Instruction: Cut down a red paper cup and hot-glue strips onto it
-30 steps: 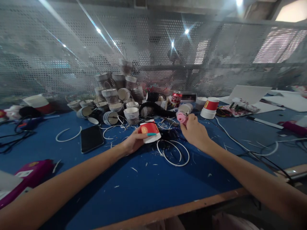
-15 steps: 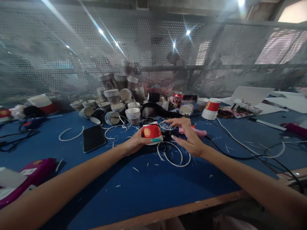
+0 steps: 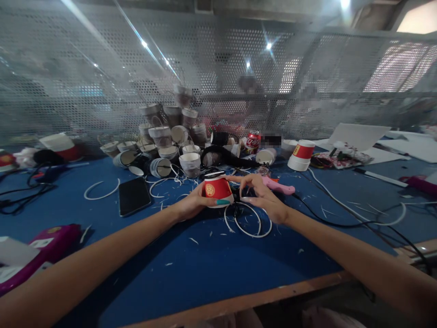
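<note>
My left hand (image 3: 193, 201) is wrapped round a red and white paper cup (image 3: 218, 190) with a gold emblem, its thumb across the front. Black material shows at the cup's top. On the cup's right side, my right hand (image 3: 264, 196) has its fingers curved apart, with the index fingertip at the rim and nothing gripped between thumb and fingers. Just behind that hand lies a pink glue gun (image 3: 278, 186) with a black cord. White cord loops (image 3: 252, 234) rest on the blue table (image 3: 205, 273) below the hands.
Several wrapped little buckets (image 3: 160, 136) are piled at the back. A black phone (image 3: 134, 197) lies left, near a purple object (image 3: 56, 241). Behind on the right stand a red can (image 3: 253, 142) and stacked cups (image 3: 301, 156). A perforated metal screen (image 3: 218, 68) closes the back.
My right hand has moved slightly left to the cup, its index finger now reaching the rim. More of the pink glue gun shows. My left hand still holds the cup.
</note>
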### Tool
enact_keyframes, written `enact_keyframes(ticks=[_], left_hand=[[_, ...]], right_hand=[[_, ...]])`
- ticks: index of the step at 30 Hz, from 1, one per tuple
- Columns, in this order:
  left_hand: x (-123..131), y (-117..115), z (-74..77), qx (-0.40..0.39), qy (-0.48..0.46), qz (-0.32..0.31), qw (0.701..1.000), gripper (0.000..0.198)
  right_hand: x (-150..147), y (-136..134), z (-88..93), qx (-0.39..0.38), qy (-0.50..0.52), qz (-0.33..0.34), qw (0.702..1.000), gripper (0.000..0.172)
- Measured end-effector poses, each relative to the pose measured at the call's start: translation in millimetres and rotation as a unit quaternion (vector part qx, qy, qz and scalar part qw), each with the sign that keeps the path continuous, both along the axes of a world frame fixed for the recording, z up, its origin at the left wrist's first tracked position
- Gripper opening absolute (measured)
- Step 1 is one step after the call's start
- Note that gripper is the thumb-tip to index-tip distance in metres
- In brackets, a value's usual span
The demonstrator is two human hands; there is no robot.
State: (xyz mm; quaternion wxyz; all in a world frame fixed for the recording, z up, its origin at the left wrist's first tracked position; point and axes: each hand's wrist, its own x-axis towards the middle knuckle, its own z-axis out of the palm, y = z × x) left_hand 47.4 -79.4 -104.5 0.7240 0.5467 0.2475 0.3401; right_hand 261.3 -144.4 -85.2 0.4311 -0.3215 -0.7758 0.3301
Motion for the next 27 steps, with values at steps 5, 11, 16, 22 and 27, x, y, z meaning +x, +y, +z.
enact_keyframes(ticks=[5, 11, 16, 22, 27], left_hand=[[0.7, -2.8, 4.8, -0.019, 0.008, 0.006, 1.0, 0.062], [0.5, -1.9, 4.0, -0.013, 0.001, -0.004, 1.0, 0.063], [0.4, -0.9, -0.9, -0.025, 0.016, 0.028, 0.999, 0.064], [2.1, -2.1, 1.3, -0.002, 0.01, 0.024, 1.0, 0.059], [-0.3, -2.0, 2.8, 0.0, 0.008, 0.008, 1.0, 0.067]], right_hand=[[6.4, 6.2, -2.5, -0.018, 0.072, -0.05, 0.996, 0.012], [6.3, 3.2, -4.1, 0.023, 0.114, -0.071, 0.991, 0.02], [-2.5, -1.8, -5.4, 0.005, -0.015, 0.028, 0.999, 0.014], [-4.2, -1.2, 0.0, -0.02, 0.034, 0.05, 0.998, 0.016], [0.1, 3.5, 0.3, -0.049, 0.099, 0.013, 0.994, 0.016]])
